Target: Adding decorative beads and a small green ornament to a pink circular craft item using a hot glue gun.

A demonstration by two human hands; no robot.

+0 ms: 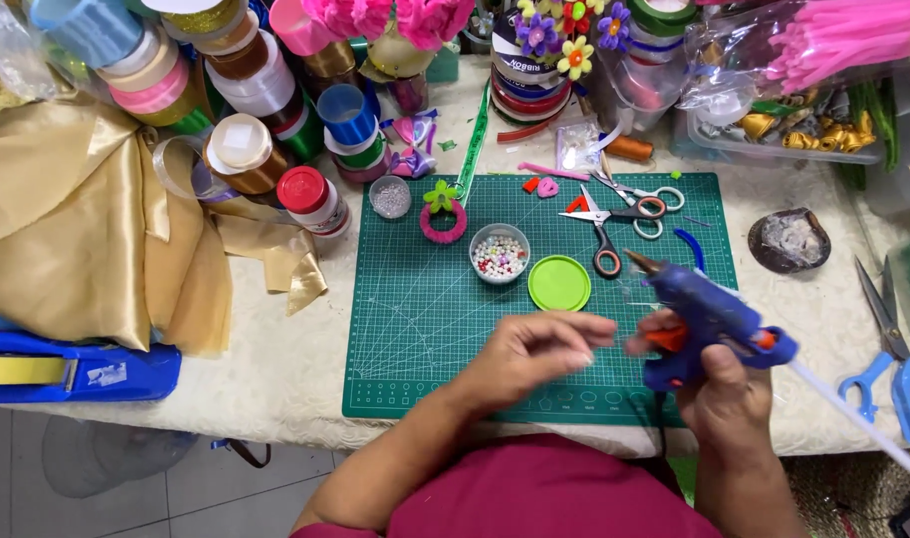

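Right hand point(719, 384) wrapped round a blue glue gun point(709, 324), fingers pressed tight on the grip, index finger blurred at the orange trigger; nozzle tilts up & left, over the right part of the green cutting mat point(415, 329). A white glue stick point(858, 413) sticks out the back, toward the lower right. Left hand point(534, 354) hovers just beside the gun, fingers bunched together, tips blurred, so can't tell if they're pinching anything. On the mat behind the hands: small tub of beads point(500, 254), its green lid point(559, 283) touching or almost, a pink fuzzy ring point(443, 221) w/ a green flower on top, 2 pairs of scissors point(614, 219). Blue-handled scissors point(898, 374) lie off the mat at far right. Ribbon spools point(246, 100) crowd the worktop's point(275, 369) back left, gold fabric point(76, 229) draped at left.
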